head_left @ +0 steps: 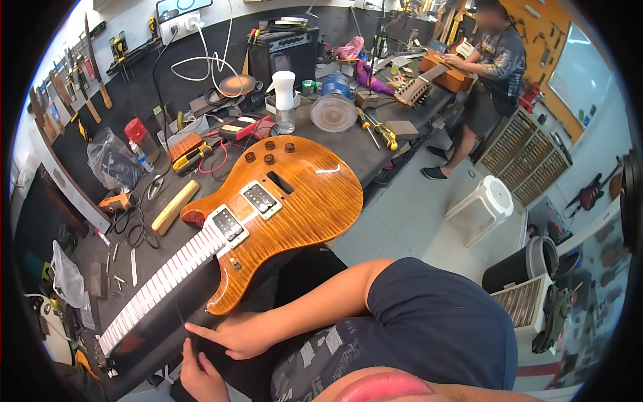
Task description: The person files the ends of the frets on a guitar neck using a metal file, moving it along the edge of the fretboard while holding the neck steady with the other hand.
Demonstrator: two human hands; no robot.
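Note:
An amber flame-top electric guitar [301, 194] lies on the dark workbench [140, 258], neck toward the lower left. White strips line its fretboard [161, 275]; two pickups and several dark knobs sit on the body. My right hand [238, 335] has its index finger stretched out to a thin dark item beside the neck, its thumb apart. Just below, my left hand [201, 372] has its fingers around that item's lower end; I cannot make out what it is.
A wooden block [174, 208], tools, cables and a white spray bottle [283, 100] crowd the bench. At the back right another person [495, 67] works on an instrument. A white stool [485, 201] and a dark bin [516, 268] stand on the floor [395, 228].

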